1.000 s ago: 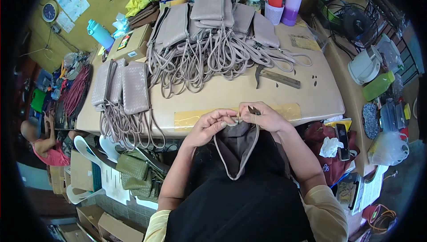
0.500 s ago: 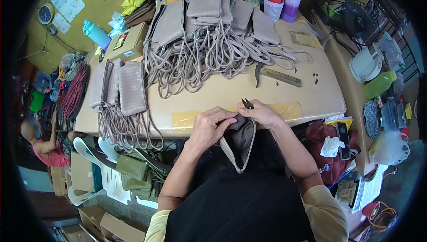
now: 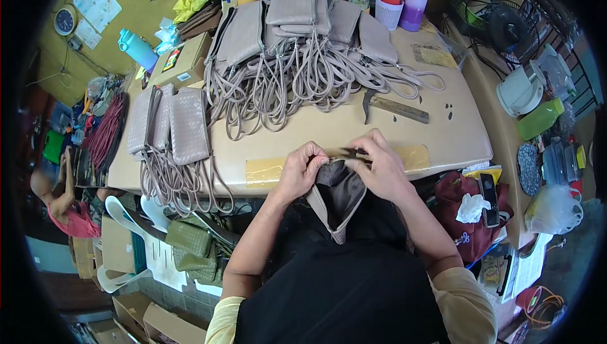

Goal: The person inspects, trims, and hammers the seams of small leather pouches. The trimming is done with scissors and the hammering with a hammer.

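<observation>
A grey-taupe zip pouch (image 3: 341, 197) hangs open above my lap, its dark lining showing between the spread zipper edges. My left hand (image 3: 300, 172) pinches the pouch's upper left edge between thumb and fingers. At the opposite edge is my right hand (image 3: 383, 168), its fingers curled around dark thread snips (image 3: 351, 152), which are smeared by motion. The snips' blades point left, just above the pouch's top. Whether the right fingers also touch the pouch edge is hard to make out.
Finished-looking pouches (image 3: 291, 9) with looped straps are piled at the table's back, and woven ones (image 3: 188, 122) lie left. A hammer (image 3: 398, 109) rests on the table (image 3: 442, 138). A maroon bag (image 3: 452, 217) stands at right. Another person (image 3: 63, 198) is at far left.
My right hand has shifted slightly right and turned, swinging the snips from pointing up to pointing left. The pouch mouth is spread wider, and my left hand has moved a little.
</observation>
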Motion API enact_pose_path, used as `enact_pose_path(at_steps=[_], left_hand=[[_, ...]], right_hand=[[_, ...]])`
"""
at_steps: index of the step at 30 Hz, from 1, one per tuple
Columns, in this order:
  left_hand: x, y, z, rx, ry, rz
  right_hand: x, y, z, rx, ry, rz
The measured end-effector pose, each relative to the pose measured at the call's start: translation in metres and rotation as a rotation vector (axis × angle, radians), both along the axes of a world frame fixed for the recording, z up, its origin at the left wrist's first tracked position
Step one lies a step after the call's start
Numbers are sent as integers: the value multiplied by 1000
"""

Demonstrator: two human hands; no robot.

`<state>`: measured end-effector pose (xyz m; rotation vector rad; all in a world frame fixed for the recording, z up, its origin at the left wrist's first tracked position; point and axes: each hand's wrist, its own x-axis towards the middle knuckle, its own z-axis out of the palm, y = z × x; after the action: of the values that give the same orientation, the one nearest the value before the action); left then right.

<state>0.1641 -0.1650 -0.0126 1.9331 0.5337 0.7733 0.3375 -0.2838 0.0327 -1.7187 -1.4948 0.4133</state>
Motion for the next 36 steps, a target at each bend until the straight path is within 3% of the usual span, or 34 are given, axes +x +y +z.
enact_pose_path(at_steps=[2,6,10,17,20,22,24,26,27,28,30,35,36], left_hand=[[0,0,-1,-69,-27,0],[3,-2,13,87,-10,-22],[6,-1,14,250,-67,-24],[4,0,5,271,-103,0],[0,0,-8,132,-197,47],[-3,-4,-17,-716,-262,-23],[-4,-6,-21,-707,-382,79],[-14,-3,-22,-882,-512,17],[-27,5,-31,-784,-442,-124],[-33,4,-17,-788,-441,-122],[-44,-3,9,-549,-54,-144],[-32,-8,17,-611,-27,-136],[-28,-8,15,-328,1,-110]], right_hand=[[-5,-6,10,-33,-100,12],[-11,-5,17,-51,-268,17],[-15,-2,15,-89,-237,-23],[-14,-1,11,-107,-121,-29],[-6,8,5,-39,33,14],[0,14,-10,57,108,53],[8,20,-24,-174,271,163],[11,22,-30,-165,305,146],[12,22,-31,-153,339,124],[12,22,-31,-157,340,124],[10,23,-30,-161,341,60],[4,25,-29,-168,304,40],[4,25,-29,-190,279,24]])
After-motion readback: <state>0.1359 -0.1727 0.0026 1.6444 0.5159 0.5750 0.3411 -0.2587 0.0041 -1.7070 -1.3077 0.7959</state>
